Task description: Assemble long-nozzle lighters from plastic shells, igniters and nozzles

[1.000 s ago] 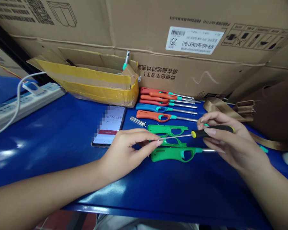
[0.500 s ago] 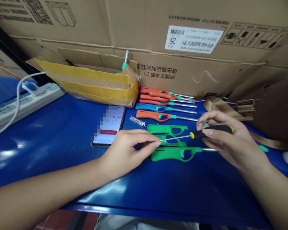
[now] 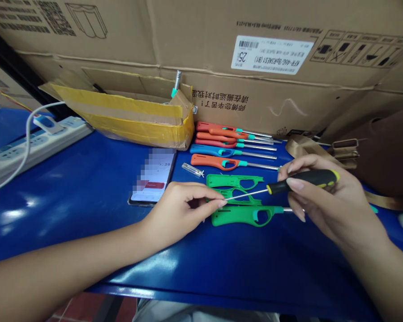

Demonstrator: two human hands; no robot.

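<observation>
My right hand [image 3: 336, 201] grips the black and yellow handle of a screwdriver [image 3: 297, 182], its shaft pointing left. My left hand [image 3: 177, 210] is closed in a pinch, thumb and forefinger on the shaft's tip; whether a small screw sits there too is hidden. Just below the shaft lies a whole green lighter [image 3: 237, 216] with a long metal nozzle. Beyond it are two opened green casing halves: an upper casing half [image 3: 221, 180] and a lower casing half [image 3: 245, 197], partly covered by my left fingers and the shaft. A clear small part [image 3: 192, 170] lies left of the upper half.
An orange lighter [image 3: 204, 160], a blue lighter [image 3: 204, 150] and several red and orange ones lie in a row behind. A phone [image 3: 151, 179] is left of them. A yellow-taped cardboard box [image 3: 130, 118], a power strip [image 3: 36, 143] and a brown ribbon [image 3: 304, 150] border the blue table [image 3: 201, 264].
The screwdriver handle has turned a little and shifted slightly right in my right hand, whose fingers have opened somewhat below it. My left hand keeps its pinch at the tip.
</observation>
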